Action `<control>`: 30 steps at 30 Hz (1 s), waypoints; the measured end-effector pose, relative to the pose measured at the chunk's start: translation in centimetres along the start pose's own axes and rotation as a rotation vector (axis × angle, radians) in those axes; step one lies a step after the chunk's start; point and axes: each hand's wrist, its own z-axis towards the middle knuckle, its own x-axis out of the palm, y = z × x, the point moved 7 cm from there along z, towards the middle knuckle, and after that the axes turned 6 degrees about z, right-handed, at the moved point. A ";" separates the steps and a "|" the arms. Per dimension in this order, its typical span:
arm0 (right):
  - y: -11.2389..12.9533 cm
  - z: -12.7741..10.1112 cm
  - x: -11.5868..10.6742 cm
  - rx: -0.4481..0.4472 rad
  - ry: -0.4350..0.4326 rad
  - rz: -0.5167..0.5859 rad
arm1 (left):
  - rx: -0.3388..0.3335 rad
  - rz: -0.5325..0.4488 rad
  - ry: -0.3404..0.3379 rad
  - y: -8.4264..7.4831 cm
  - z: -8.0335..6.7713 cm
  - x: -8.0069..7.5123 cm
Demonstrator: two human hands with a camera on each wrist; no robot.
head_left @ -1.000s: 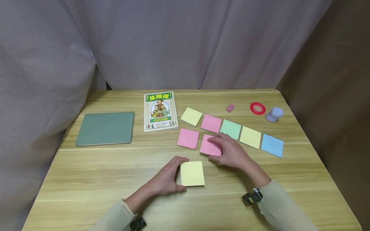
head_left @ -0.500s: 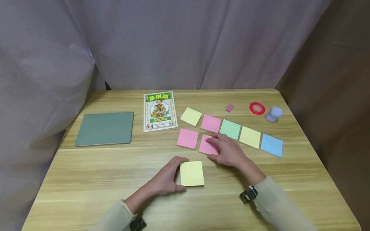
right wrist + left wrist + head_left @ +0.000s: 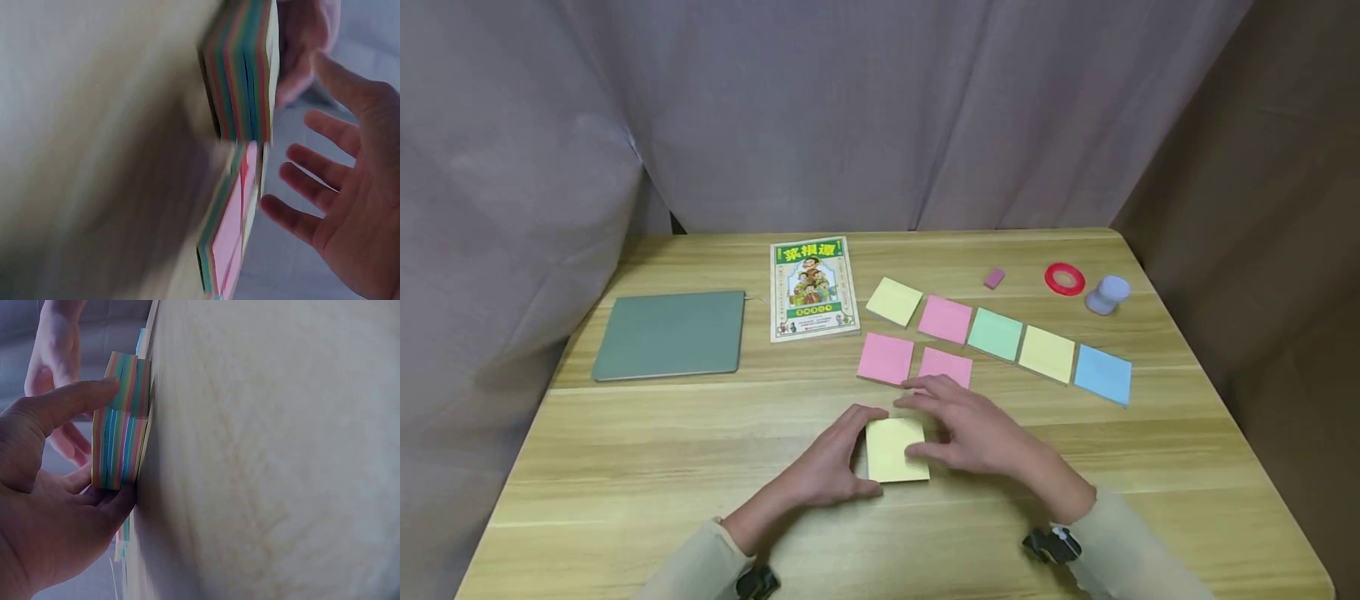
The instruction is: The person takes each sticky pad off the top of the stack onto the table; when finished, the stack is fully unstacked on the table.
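Our left hand (image 3: 831, 467) grips sticky-note pad (image 3: 891, 454) by its left edge; our right hand (image 3: 973, 433) hovers open-fingered just right of it.

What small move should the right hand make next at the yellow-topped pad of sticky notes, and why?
Probably pinch the top yellow sheet at its right edge and peel it up. The left hand already steadies the note pad from its left side, and the right hand hovers open over it, fingers spread, no grip yet. Loose notes lie in rows beyond.
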 end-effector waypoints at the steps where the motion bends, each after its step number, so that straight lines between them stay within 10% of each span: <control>1: 0.6 -0.2 0.5 -0.019 0.029 0.004 | -0.002 0.000 0.005 0.0 0.0 0.0; 18: 2.4 -0.6 3.9 -0.049 0.072 -0.109 | -0.001 0.046 0.012 0.0 0.0 0.0; 30: -0.5 -3.9 -1.2 0.142 -0.015 -0.057 | -0.008 0.036 0.021 0.0 0.0 0.1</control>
